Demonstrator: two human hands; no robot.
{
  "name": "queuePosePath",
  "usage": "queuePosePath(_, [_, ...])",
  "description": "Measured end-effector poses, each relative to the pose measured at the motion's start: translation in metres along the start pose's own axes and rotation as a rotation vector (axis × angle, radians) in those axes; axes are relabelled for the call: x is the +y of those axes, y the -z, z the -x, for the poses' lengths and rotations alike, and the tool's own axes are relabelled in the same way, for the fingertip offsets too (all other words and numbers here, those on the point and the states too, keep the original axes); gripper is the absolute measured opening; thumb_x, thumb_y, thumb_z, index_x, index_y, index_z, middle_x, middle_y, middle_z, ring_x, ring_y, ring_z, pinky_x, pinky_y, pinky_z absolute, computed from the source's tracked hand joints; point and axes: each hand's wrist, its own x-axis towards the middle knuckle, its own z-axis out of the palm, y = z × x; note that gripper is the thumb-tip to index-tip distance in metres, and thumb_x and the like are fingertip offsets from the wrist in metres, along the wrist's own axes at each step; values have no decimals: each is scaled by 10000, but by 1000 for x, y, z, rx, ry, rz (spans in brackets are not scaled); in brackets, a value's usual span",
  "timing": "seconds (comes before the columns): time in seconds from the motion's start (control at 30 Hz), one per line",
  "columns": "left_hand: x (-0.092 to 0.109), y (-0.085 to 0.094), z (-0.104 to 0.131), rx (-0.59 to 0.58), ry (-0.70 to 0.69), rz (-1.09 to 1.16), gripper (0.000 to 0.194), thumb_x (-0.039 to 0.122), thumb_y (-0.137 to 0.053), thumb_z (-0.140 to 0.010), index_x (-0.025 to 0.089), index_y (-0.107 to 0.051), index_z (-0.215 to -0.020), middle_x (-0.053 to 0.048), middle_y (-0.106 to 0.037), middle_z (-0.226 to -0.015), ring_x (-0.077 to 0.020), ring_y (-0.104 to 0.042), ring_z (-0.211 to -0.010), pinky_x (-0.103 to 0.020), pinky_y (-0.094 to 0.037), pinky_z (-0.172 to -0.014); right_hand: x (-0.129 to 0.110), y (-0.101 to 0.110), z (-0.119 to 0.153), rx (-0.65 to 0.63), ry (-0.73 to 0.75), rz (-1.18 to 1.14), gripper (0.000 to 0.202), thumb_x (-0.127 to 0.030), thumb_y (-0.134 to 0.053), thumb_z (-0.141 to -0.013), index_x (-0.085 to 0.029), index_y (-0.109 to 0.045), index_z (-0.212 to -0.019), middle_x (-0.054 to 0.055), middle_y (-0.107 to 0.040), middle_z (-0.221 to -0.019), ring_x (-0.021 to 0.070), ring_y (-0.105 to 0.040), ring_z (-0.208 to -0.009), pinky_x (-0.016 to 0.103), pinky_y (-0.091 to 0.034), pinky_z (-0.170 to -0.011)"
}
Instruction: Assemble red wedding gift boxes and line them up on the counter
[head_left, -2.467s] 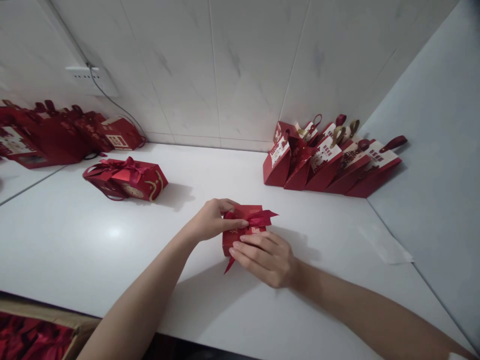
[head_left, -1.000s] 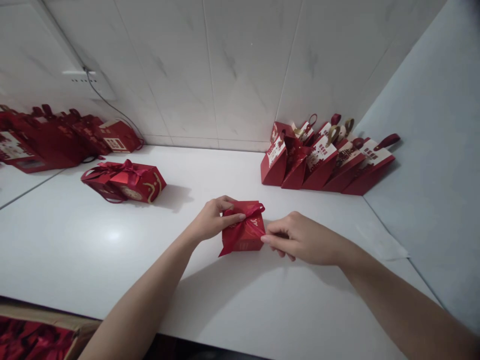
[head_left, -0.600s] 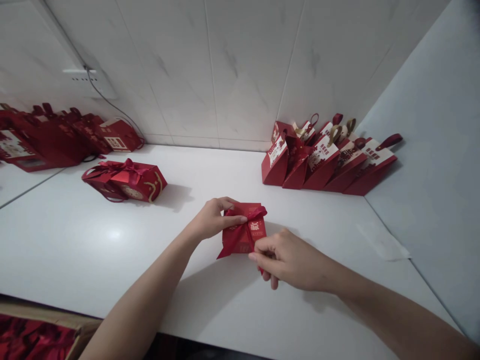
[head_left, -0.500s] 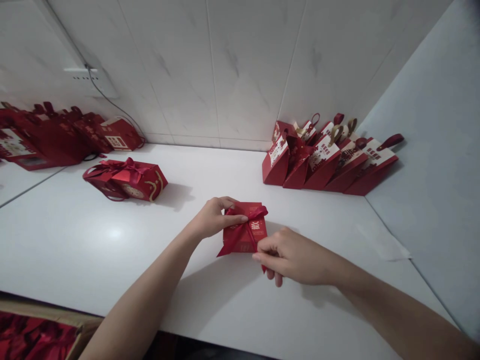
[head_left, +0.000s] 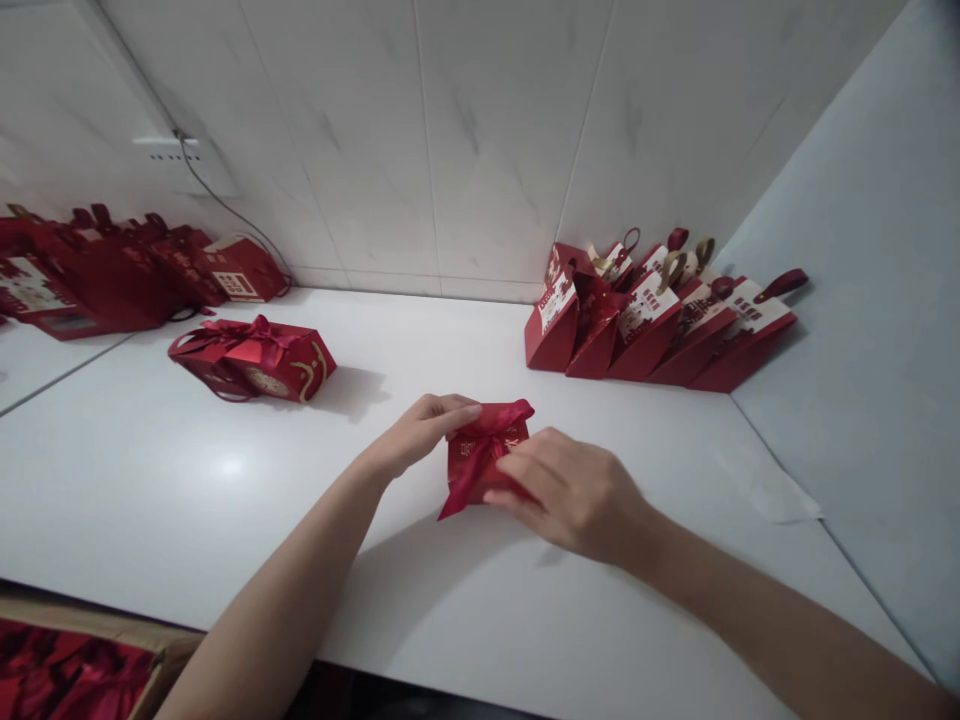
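Observation:
A small red gift box [head_left: 487,490] with gold print lies on the white table, tied with a dark red satin ribbon bow [head_left: 491,440]. My left hand [head_left: 431,425] is closed on the box's far left corner, its thumb along the top edge and its other fingers partly hidden behind. Slightly blurred, my right hand [head_left: 577,490] covers the right front part of the box. Its fingers are bent over the top and the thumb is at the front edge. The right ribbon tail is hidden under this hand, while the left tail hangs past the front edge.
Red gift boxes with loop handles [head_left: 645,320] stand in a cluster at the back right. A larger red box with a bow [head_left: 262,360] lies at left, before more red boxes [head_left: 112,270]. A cardboard carton [head_left: 169,655] of red ribboned items sits below the table edge.
My right hand has moved left and up from the ribbon tail onto the box's right front. My left thumb has drawn back from the bow's knot to the box's far edge.

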Motion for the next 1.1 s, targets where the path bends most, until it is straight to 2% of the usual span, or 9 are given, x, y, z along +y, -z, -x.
queuePosePath(0.07, [0, -1, 0, -25, -13, -9, 348, 458, -641, -847, 148, -641, -691, -54, -640, -900, -166, -566, -790, -300, -437, -722, -8, -18, 2, 37, 103, 92, 258, -269, -652, -906, -118, -640, -1115, 31, -652, -770, 176, -581, -722, 324, -457, -688])
queuePosePath(0.13, [0, -3, 0, -22, -24, -39, 306, 437, -697, -807, 151, -649, -710, -62, -646, -960, -187, -592, -850, -310, -459, -755, -13, -31, 5, 61, 121, 140, 299, -195, -654, -895, -123, -627, -1184, 0, -607, -703, 161, -531, -657, 327, -442, -663])
queuePosePath(0.23, [-3, -6, 0, 1, -38, -72, 282, 427, -703, -802, 157, -667, -731, -67, -644, -991, -197, -604, -889, -329, -475, -801, -14, -42, 10, 117, 107, 129, 255, -73, -637, -866, -142, -669, -1109, -23, -547, -623, 143, -459, -602, 308, -397, -602])
queuePosePath(0.43, [-11, -9, -5, 60, 3, -53, 332, 401, -735, -757, 146, -574, -619, -68, -612, -997, -177, -592, -832, -325, -473, -743, -10, -55, 17, 201, -17, -110, 263, -22, -557, -863, -199, -709, -985, -17, -571, -612, 141, -449, -615, 301, -399, -606])
queuePosePath(0.57, [-13, -10, -6, 75, 6, -55, 410, 406, -741, -745, 149, -469, -577, -48, -579, -944, -155, -560, -785, -307, -449, -691, -6, -60, 20, 223, 57, -149, 294, 5, -557, -850, -182, -708, -1019, -29, -530, -588, 133, -422, -597, 297, -374, -590])
queuePosePath(0.73, [-14, -11, -7, 92, -1, -102, 430, 408, -733, -753, 157, -431, -577, -36, -561, -886, -147, -525, -757, -302, -423, -671, -2, -64, 24, 225, 111, -165, 298, 12, -577, -850, -154, -672, -1079, -44, -502, -593, 119, -434, -582, 291, -334, -577])
queuePosePath(0.93, [-14, -15, -7, 122, 22, -47, 443, 374, -739, -731, 159, -391, -562, -32, -541, -899, -141, -511, -752, -300, -416, -667, -7, -64, 19, 203, 31, -223, 280, -36, -492, -903, -204, -690, -1007, -34, -547, -587, 121, -458, -570, 287, -345, -576])
queuePosePath(1.1, [-13, -19, -6, 138, 52, 0, 505, 391, -746, -717, 163, -323, -563, -23, -532, -885, -118, -475, -697, -292, -385, -644, -16, -54, 5, 231, -288, -541, 182, -153, -545, -930, -201, -708, -864, -27, -586, -585, 104, -488, -531, 264, -379, -558])
